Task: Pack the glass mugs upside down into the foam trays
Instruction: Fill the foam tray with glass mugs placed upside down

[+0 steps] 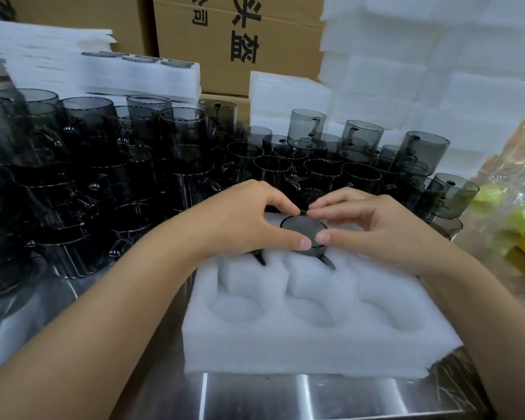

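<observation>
A white foam tray [285, 344] with two rows of round pockets lies on the steel table in front of me. A dark smoked-glass mug [302, 227] sits upside down in the middle pocket of the far row, its handle poking toward me. My left hand [243, 219] and my right hand [376, 228] both hold its base, thumbs on the near side and forefingers on the far side. Under my left hand a second mug handle [259, 259] sticks out of the far left pocket; that mug's body is hidden. The three near pockets hold nothing.
Stacked glass mugs [103, 165] crowd the table behind and left of the tray, with upturned ones [361, 140] at the right. Foam trays [437, 71] pile up at the back right, filled trays [140, 74] at the back left, cardboard boxes [240, 40] behind. Yellow items in plastic [522, 225] lie right.
</observation>
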`<action>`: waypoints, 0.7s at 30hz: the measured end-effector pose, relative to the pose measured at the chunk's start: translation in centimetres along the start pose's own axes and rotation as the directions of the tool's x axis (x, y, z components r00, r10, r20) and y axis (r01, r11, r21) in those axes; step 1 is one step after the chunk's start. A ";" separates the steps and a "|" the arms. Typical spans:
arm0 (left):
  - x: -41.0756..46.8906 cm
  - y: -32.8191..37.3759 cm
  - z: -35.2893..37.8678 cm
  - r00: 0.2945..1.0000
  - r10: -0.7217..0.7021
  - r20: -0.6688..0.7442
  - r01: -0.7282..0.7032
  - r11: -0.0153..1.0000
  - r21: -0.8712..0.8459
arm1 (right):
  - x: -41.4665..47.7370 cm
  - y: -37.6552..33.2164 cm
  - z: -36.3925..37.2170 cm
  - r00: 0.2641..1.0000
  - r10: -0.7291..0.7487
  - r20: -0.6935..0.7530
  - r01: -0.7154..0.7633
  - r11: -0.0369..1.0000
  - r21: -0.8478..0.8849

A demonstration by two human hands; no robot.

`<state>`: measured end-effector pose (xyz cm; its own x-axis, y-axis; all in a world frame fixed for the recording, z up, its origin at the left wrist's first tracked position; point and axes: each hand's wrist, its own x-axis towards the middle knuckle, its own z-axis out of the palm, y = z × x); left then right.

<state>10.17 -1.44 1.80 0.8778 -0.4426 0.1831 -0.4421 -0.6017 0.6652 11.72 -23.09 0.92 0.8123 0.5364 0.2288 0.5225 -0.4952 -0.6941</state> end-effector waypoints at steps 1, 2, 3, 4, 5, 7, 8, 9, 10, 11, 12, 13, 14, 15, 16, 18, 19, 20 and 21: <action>0.0 -0.1 -0.1 1.000 -0.021 0.005 0.021 1.000 0.012 | 0.0 0.0 0.0 1.000 0.001 -0.005 -0.001 1.000 -0.004; 0.0 -0.2 -0.3 0.999 -0.041 0.011 0.041 0.999 0.017 | 0.0 0.0 0.0 1.000 0.003 -0.005 -0.003 1.000 -0.005; -0.1 -0.3 -0.5 0.998 -0.060 0.018 0.060 0.998 0.011 | 0.0 -0.1 0.0 1.000 0.005 -0.003 -0.005 1.000 -0.006; -0.1 -0.4 -0.7 0.996 -0.080 0.030 0.080 0.997 -0.009 | 0.0 -0.1 0.0 1.000 0.007 0.000 -0.007 1.000 -0.007; -0.2 -0.5 -0.8 0.994 -0.097 0.043 0.098 0.995 -0.033 | -0.1 -0.1 -0.1 1.000 0.009 0.003 -0.009 1.000 -0.007; -0.2 -0.6 -1.0 0.991 -0.118 0.058 0.121 0.991 -0.051 | 0.0 -0.1 -0.2 1.000 0.017 0.009 -0.016 1.000 -0.013; -0.3 -0.6 -1.0 0.991 -0.119 0.061 0.121 0.992 -0.043 | 0.0 -0.1 -0.2 1.000 0.021 0.014 -0.021 1.000 -0.023; -0.2 -0.6 -0.9 0.991 -0.115 0.066 0.117 0.993 -0.025 | 0.1 0.0 -0.2 0.999 0.027 0.022 -0.026 0.999 -0.039; -0.2 -0.5 -0.9 0.991 -0.112 0.067 0.113 0.994 -0.008 | 0.1 0.0 -0.2 0.999 0.032 0.032 -0.030 0.998 -0.057; -0.2 -0.5 -0.8 0.992 -0.110 0.063 0.110 0.994 0.007 | 0.2 0.1 -0.2 0.998 0.037 0.041 -0.034 0.997 -0.074; -0.2 -0.4 -0.7 0.992 -0.111 0.057 0.110 0.994 0.017 | 0.2 0.1 -0.2 0.998 0.040 0.048 -0.035 0.995 -0.089; -0.2 -0.3 -0.7 0.992 -0.113 0.053 0.112 0.993 0.023 | 0.2 0.2 -0.2 0.998 0.040 0.053 -0.035 0.994 -0.100; -0.2 -0.4 -0.7 0.992 -0.118 0.051 0.117 0.993 0.027 | 0.2 0.3 -0.2 0.998 0.039 0.056 -0.033 0.994 -0.105; -0.2 -0.4 -0.6 0.991 -0.122 0.049 0.120 0.992 0.030 | 0.2 0.3 -0.2 0.998 0.036 0.059 -0.030 0.994 -0.106; -0.2 -0.4 -0.6 0.991 -0.123 0.046 0.121 0.992 0.029 | 0.2 0.3 -0.2 0.998 0.031 0.062 -0.024 0.994 -0.106; -0.2 -0.3 -0.5 0.993 -0.108 0.042 0.107 0.994 0.029 | 0.2 0.3 -0.2 0.997 0.019 0.071 -0.011 0.994 -0.108; -0.2 -0.3 -0.4 0.995 -0.092 0.041 0.090 0.995 0.037 | 0.3 0.3 -0.3 0.997 0.013 0.075 -0.005 0.994 -0.111; -0.2 -0.3 -0.3 0.996 -0.078 0.035 0.076 0.996 0.045 | 0.3 0.3 -0.3 0.997 0.008 0.079 0.001 0.993 -0.114; -0.2 -0.3 -0.2 0.997 -0.066 0.028 0.065 0.997 0.047 | 0.3 0.3 -0.3 0.996 0.004 0.084 0.006 0.993 -0.119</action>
<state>10.17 -1.04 1.73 0.8996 -0.4202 0.1187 -0.3927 -0.6598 0.6406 12.23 -23.28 1.00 0.7898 0.5898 0.1680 0.5546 -0.5699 -0.6064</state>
